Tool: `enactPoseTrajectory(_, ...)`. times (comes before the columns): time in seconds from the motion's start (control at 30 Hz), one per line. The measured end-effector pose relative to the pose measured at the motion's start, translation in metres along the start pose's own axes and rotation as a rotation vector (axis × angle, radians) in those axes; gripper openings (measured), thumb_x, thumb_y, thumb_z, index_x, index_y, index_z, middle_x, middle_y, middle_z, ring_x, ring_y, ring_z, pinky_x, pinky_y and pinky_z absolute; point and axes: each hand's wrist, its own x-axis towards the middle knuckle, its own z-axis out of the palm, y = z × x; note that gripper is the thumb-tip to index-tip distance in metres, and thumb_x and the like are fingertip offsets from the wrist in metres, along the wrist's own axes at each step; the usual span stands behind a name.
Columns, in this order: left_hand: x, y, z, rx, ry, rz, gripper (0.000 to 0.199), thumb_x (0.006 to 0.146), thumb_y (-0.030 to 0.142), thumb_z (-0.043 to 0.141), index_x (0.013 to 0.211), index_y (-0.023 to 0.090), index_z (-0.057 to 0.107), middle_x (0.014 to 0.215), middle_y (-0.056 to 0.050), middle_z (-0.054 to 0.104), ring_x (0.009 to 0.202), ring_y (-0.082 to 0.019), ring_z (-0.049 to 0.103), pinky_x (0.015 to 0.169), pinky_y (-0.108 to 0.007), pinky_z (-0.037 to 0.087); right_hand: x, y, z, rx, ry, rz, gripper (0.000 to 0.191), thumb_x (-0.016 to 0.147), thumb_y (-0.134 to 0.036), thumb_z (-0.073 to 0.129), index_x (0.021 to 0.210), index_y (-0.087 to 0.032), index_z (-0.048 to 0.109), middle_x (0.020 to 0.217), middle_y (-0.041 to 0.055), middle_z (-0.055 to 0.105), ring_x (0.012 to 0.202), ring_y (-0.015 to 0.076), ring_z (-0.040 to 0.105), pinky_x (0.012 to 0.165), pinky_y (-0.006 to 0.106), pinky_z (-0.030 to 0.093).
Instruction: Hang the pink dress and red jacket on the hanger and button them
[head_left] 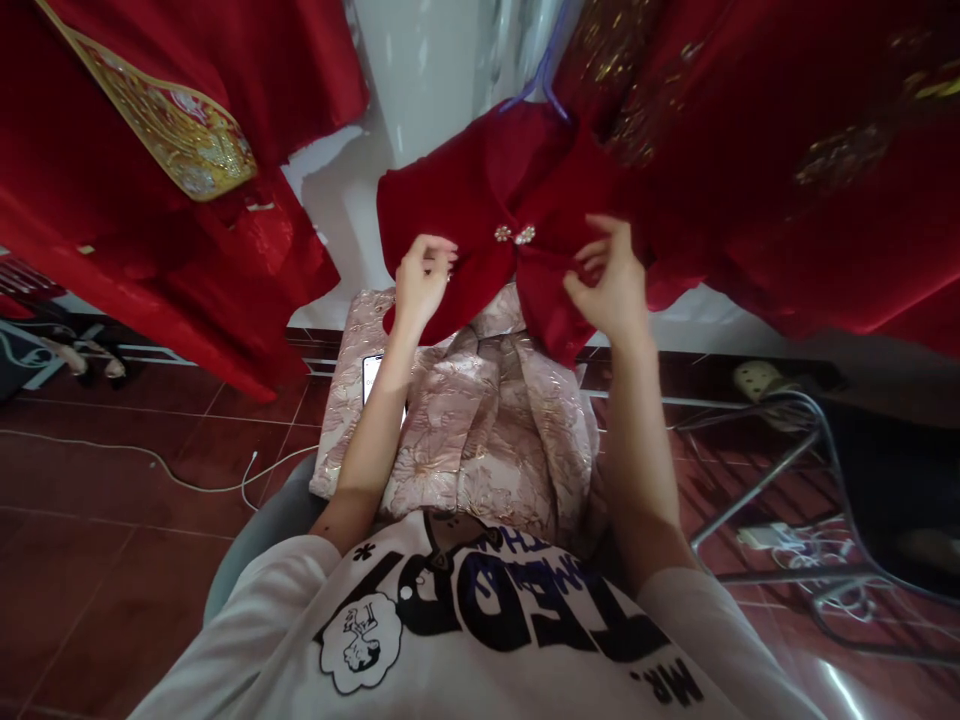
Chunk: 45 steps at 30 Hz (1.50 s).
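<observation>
A short red velvet cape (457, 205) hangs in front of me on a purple hanger (546, 75). A jewelled clasp (515, 235) joins its two front edges. Over the cape's left panel is my left hand (421, 282), fingers loosely bent and a little apart, with nothing visible in them. My right hand (616, 280) hovers at the right panel, fingers spread and curved, thumb apart. Whether either hand touches the cloth I cannot tell. Across my lap lies a pink brocade garment (517, 430) with gold thread. A phone (371, 372) rests on it, partly hidden by my left forearm.
Red embroidered gowns hang at the left (300, 90) and right (750, 200) against a white wall (420, 70). A metal-framed chair (832, 440) stands at the right, above coiled white cables (825, 570). Another cable (187, 485) crosses the tiled floor (112, 580). Shoes (82, 362) sit far left.
</observation>
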Motion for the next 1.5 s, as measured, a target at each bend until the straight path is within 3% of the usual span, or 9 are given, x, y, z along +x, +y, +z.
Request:
enactPoseTrajectory(0.13,0.003,-0.015,-0.019,0.208,-0.053,0.037,0.017,0.092,0.004,0.061,0.093,0.02,0.066,0.099,-0.005,0.076,0.093,-0.017,0.073,0.09,-0.028,0.057,0.001,0.02,-0.014,0.038,-0.161,0.138,0.051,0.068,-0.019,0.078,0.117,-0.02,0.065,0.091,0.0045,0.069,0.073,0.0176,0.061,0.077,0.041,0.059)
enactPoseTrajectory(0.3,-0.002,-0.019,-0.019,0.232,-0.166,0.034,0.021,0.089,0.003,0.059,0.098,0.02,0.068,0.101,-0.004,0.077,0.093,-0.017,0.073,0.088,-0.028,0.057,-0.001,0.019,-0.002,0.203,-0.245,0.096,0.027,0.074,-0.03,0.078,0.096,-0.023,0.063,0.084,0.0019,0.068,0.074,0.0183,0.062,0.073,0.04,0.057)
enactPoseTrajectory(0.5,0.0,-0.019,-0.02,0.213,-0.206,-0.021,0.021,0.09,0.005,0.059,0.099,0.018,0.073,0.107,-0.007,0.078,0.096,-0.018,0.074,0.093,-0.032,0.057,-0.002,0.003,-0.024,0.194,-0.202,0.1,0.03,0.076,-0.037,0.082,0.095,-0.025,0.062,0.07,-0.0017,0.059,0.058,0.0134,0.051,0.061,0.035,0.053)
enactPoseTrajectory(0.63,0.001,-0.022,-0.019,0.09,-0.265,-0.027,0.021,0.092,0.006,0.059,0.098,0.018,0.075,0.106,-0.007,0.079,0.095,-0.017,0.074,0.093,-0.03,0.058,-0.009,-0.026,-0.036,0.342,-0.287,0.094,0.04,0.075,-0.044,0.084,0.102,-0.027,0.06,0.081,-0.0008,0.063,0.057,0.0121,0.056,0.055,0.032,0.054)
enactPoseTrajectory(0.73,0.003,-0.023,-0.015,0.018,-0.271,-0.068,0.021,0.093,0.006,0.058,0.097,0.018,0.075,0.104,-0.007,0.079,0.092,-0.017,0.073,0.084,-0.027,0.06,-0.012,-0.047,-0.015,0.48,-0.367,0.083,0.051,0.069,-0.046,0.089,0.104,-0.027,0.058,0.095,0.0001,0.067,0.064,0.013,0.065,0.061,0.032,0.06)
enactPoseTrajectory(0.83,0.004,-0.023,-0.013,-0.014,-0.249,-0.124,0.024,0.094,0.003,0.055,0.096,0.016,0.075,0.1,-0.008,0.079,0.088,-0.016,0.074,0.076,-0.025,0.06,-0.008,-0.054,0.031,0.576,-0.402,0.122,0.052,0.069,-0.048,0.089,0.104,-0.026,0.058,0.096,-0.0003,0.067,0.074,0.0144,0.07,0.071,0.032,0.065)
enactPoseTrajectory(1.07,0.006,-0.02,-0.018,-0.094,-0.171,-0.088,0.021,0.094,0.002,0.06,0.089,0.015,0.076,0.094,-0.007,0.08,0.084,-0.015,0.076,0.082,-0.027,0.063,0.011,-0.047,0.126,0.554,-0.123,0.204,0.033,0.071,-0.027,0.081,0.101,-0.021,0.07,0.1,0.0032,0.074,0.095,0.0183,0.073,0.093,0.039,0.065)
enactPoseTrajectory(1.3,0.002,-0.016,-0.018,-0.058,-0.137,-0.015,0.018,0.087,0.003,0.067,0.089,0.016,0.079,0.097,-0.007,0.081,0.091,-0.017,0.077,0.089,-0.031,0.063,0.009,-0.037,0.144,0.574,-0.072,0.223,0.027,0.087,-0.037,0.073,0.11,-0.022,0.075,0.098,0.004,0.072,0.091,0.0164,0.074,0.09,0.037,0.066)
enactPoseTrajectory(1.5,0.0,-0.015,-0.015,-0.015,-0.099,0.007,0.015,0.081,0.004,0.076,0.091,0.015,0.081,0.095,-0.008,0.081,0.087,-0.019,0.078,0.089,-0.032,0.064,0.002,-0.053,0.133,0.438,0.005,0.127,0.02,0.087,-0.022,0.07,0.105,-0.022,0.077,0.105,0.0049,0.073,0.086,0.016,0.074,0.089,0.036,0.066)
